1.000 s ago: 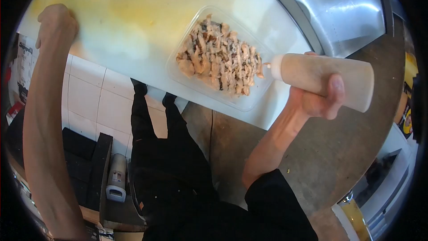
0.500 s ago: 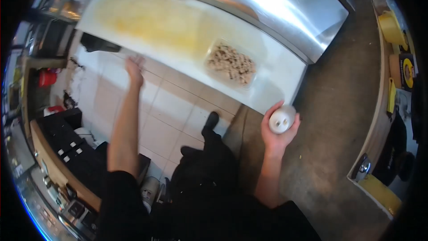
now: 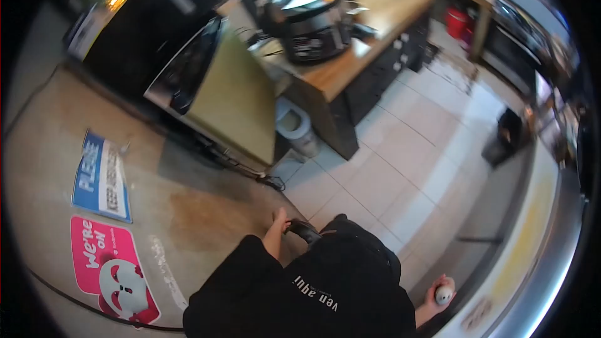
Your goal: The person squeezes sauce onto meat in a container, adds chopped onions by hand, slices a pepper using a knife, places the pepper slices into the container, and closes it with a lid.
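Observation:
My right hand is wrapped round a pale squeeze bottle at the lower right, seen end-on. Just beyond it, the container of sauce-topped food sits on the white counter; it is small and blurred at the frame's edge. My left hand hangs beside my body, fingers apart and seemingly empty, close to a dark object I cannot make out.
A large cooker stands on a wooden-topped counter at the top. Below it are a grey-white bin and floor tiles. Signs lie at the left; a dark bin is at the right.
My view has swung away from the white counter, which has shifted to the right edge. The bottle remains in my right hand, and my left hand is now beside my body.

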Demonstrator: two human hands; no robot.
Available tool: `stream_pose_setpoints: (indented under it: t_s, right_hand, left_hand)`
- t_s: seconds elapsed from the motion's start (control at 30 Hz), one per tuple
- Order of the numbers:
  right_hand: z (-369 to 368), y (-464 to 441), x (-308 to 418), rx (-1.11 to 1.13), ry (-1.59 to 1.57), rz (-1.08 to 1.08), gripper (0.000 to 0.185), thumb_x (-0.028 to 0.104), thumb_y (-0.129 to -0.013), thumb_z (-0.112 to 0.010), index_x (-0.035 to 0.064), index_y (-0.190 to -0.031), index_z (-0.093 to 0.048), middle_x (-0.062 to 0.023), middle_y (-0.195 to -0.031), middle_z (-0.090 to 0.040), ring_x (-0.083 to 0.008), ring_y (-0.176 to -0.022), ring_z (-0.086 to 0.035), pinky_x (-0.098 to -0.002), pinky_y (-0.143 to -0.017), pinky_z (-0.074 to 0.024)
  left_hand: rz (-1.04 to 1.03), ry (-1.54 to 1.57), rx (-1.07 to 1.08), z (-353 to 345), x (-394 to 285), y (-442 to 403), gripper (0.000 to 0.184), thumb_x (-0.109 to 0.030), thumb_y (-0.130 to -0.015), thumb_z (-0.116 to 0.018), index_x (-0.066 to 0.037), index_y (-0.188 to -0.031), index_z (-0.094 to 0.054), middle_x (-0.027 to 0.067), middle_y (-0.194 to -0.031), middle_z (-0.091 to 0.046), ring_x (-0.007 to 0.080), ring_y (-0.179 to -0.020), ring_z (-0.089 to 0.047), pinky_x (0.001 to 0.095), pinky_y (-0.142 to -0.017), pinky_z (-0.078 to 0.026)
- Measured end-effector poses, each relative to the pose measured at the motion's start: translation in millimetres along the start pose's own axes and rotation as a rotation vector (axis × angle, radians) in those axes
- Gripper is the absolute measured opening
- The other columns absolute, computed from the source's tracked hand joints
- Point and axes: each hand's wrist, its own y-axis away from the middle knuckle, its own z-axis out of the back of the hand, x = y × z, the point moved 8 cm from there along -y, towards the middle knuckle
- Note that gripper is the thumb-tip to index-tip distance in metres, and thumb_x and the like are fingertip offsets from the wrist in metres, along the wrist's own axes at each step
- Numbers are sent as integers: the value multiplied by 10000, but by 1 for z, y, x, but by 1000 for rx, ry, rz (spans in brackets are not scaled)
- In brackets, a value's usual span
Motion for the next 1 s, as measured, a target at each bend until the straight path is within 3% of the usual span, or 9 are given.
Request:
stream_pose_setpoints:
  t_s: [0.03, 0.1, 0.3, 0.57, 0.67, 0.73, 0.77, 0.83, 1.0]
  right_hand:
    - [-1, -6, -21, -125, -59, -103, 549, 354, -869, -680, -69, -1183, -526, -289, -1093, -561, -349, -1033, -580, -396, -825, -561]
    - [-29, -2, -95, -116, 102, -80, 480, 295, -869, -650, -92, -1127, -529, -281, -1078, -540, -346, -893, -597, -388, -741, -596]
    - [-55, -14, -286, -332, 287, -455, 573, 400, -826, -666, -73, -1113, -516, -231, -982, -545, -298, -812, -604, -356, -665, -579]
    - [-100, 14, -472, -279, 653, -572, 481, 484, -864, -559, 46, -1060, -546, -126, -882, -572, -260, -760, -602, -322, -597, -551]
    - [-73, 2, -505, -364, 863, -750, 491, 520, -878, -511, 39, -956, -573, -116, -846, -567, -247, -776, -571, -350, -626, -485]
    - [-61, 6, -526, -418, 1045, -871, 494, 546, -880, -480, 62, -925, -570, -100, -810, -557, -246, -762, -555, -373, -649, -406]
    - [-43, -10, -529, -432, 1174, -906, 461, 529, -871, -490, 76, -865, -574, -93, -755, -553, -244, -720, -552, -375, -626, -403]
    - [-20, -21, -549, -561, 1325, -869, 415, 505, -876, -476, 123, -756, -587, -66, -647, -532, -241, -641, -550, -396, -610, -453]
    - [8, 23, -626, -151, 1597, -1232, 498, 489, -996, -363, 87, -1259, -494, -135, -1203, -566, -325, -1103, -566, -464, -967, -472]
  left_hand:
    - [190, 708, -165, 20, 21, 2, 615, -487, -982, -340, -51, -1413, -389, 159, -1359, -517, 299, -1267, -487, 504, -939, -445]
    - [106, 1080, -309, 69, -14, 28, 637, -541, -974, -322, -107, -1436, -381, 103, -1457, -437, 267, -1333, -408, 510, -1003, -364]
    - [-692, 1123, -389, 112, -196, 63, 500, -424, -955, -417, -107, -1333, -505, 111, -1331, -533, 247, -1230, -475, 456, -1033, -324]
    - [-769, 1123, -652, 55, -187, 81, 323, -178, -939, -453, 12, -1152, -604, 119, -1128, -596, 223, -1060, -555, 345, -939, -424]
    - [-801, 1143, -389, 27, -162, 56, 317, -59, -873, -524, -22, -1177, -610, 107, -1079, -613, 208, -1046, -555, 349, -939, -428]
    - [-366, 516, 348, -36, -147, 35, 524, 46, -783, -577, -56, -1296, -555, 100, -1203, -588, 206, -1183, -510, 354, -1035, -378]
    - [-356, 538, 349, -25, -147, 43, 524, 46, -783, -577, -56, -1296, -555, 100, -1203, -588, 206, -1183, -510, 354, -1035, -378]
    - [-670, 322, 987, -29, -178, 124, 687, -29, -771, -713, -81, -1406, -457, 88, -1339, -519, 189, -1320, -407, 337, -1106, -305]
    - [-870, 657, 992, -15, -191, 163, 944, -25, -621, -841, -110, -1441, -382, 58, -1400, -468, 225, -1314, -429, 374, -1088, -365]
